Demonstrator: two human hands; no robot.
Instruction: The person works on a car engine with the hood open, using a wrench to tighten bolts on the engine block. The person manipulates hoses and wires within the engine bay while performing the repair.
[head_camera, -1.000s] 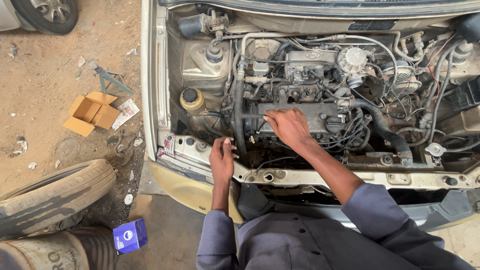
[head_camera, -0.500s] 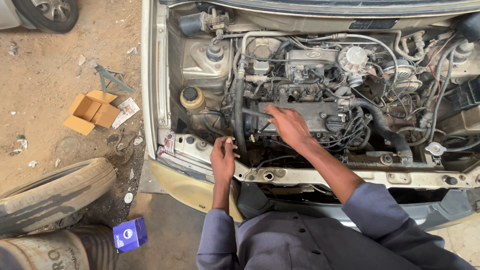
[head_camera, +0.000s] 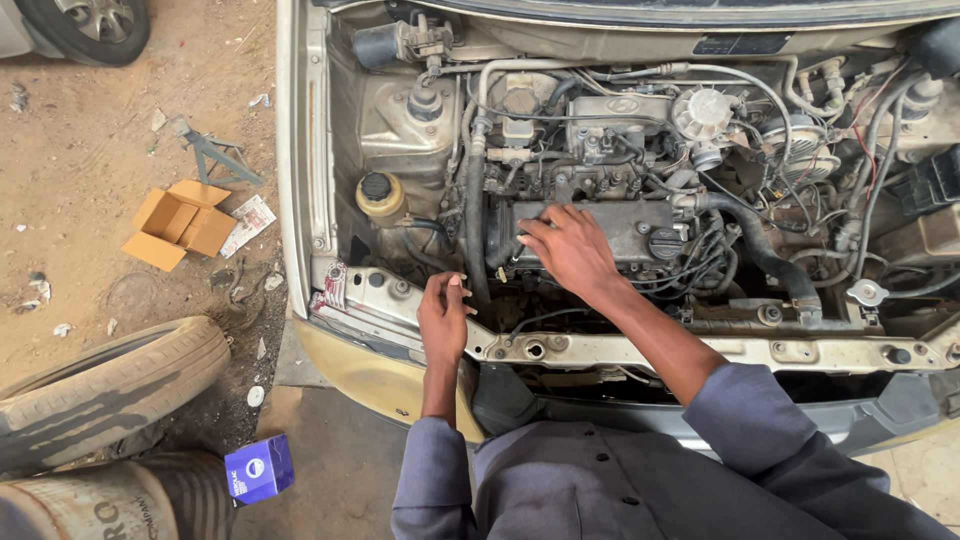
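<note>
I lean over an open car engine bay. My right hand (head_camera: 568, 248) lies flat, fingers spread, on the grey engine valve cover (head_camera: 640, 225), just left of its black oil filler cap (head_camera: 664, 243). My left hand (head_camera: 443, 318) rests on the front cross panel (head_camera: 600, 350), fingers curled at a thick black hose (head_camera: 472, 225) that runs up the left of the engine. Whether the left fingers grip anything small is hidden. Neither hand visibly holds a tool.
A yellow-capped fluid reservoir (head_camera: 380, 197) sits left in the bay. On the dirt ground lie an open cardboard box (head_camera: 178, 222), a metal stand (head_camera: 215, 155), a loose tyre (head_camera: 105, 390), a blue small box (head_camera: 259, 468) and a drum (head_camera: 100, 510).
My right hand has slid slightly left along the valve cover. My left hand stays at the front panel by the hose.
</note>
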